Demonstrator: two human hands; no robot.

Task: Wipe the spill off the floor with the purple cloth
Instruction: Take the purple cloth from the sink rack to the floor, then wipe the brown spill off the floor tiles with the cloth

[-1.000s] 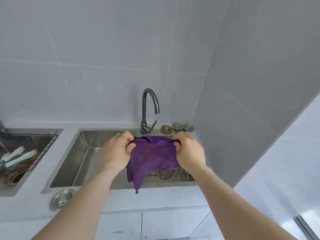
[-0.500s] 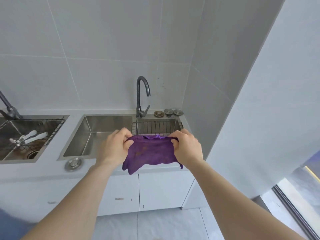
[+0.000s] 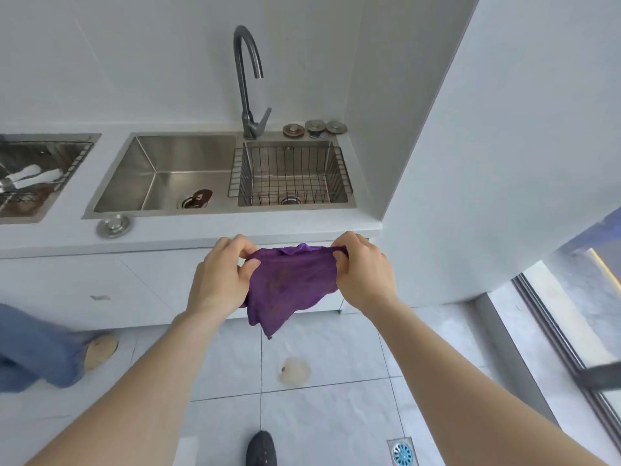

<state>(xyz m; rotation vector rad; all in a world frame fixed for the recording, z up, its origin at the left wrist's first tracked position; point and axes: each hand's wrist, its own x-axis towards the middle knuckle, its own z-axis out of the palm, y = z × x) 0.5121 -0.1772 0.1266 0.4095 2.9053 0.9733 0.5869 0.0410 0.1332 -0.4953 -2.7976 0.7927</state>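
Note:
The purple cloth [image 3: 289, 287] hangs stretched between my hands in front of the white cabinet. My left hand [image 3: 224, 276] pinches its top left corner and my right hand [image 3: 363, 271] pinches its top right corner. The lower corner of the cloth droops toward the floor. A small pale, brownish spill [image 3: 295, 371] lies on the light grey floor tiles, below the cloth and a little to the right.
A steel sink [image 3: 168, 178] with a wire basket [image 3: 290, 174] and a dark tap [image 3: 248, 79] sits in the counter behind. Another person's jeans leg and shoe [image 3: 99, 349] stand at the left. My dark shoe [image 3: 261, 449], a floor drain [image 3: 401, 453] and a window frame [image 3: 568, 351] lie below and right.
My view has tilted down and back from the sink, bringing the floor and the spill into view. Both hands keep hold of the cloth, which is now off the sink and in front of the cabinet.

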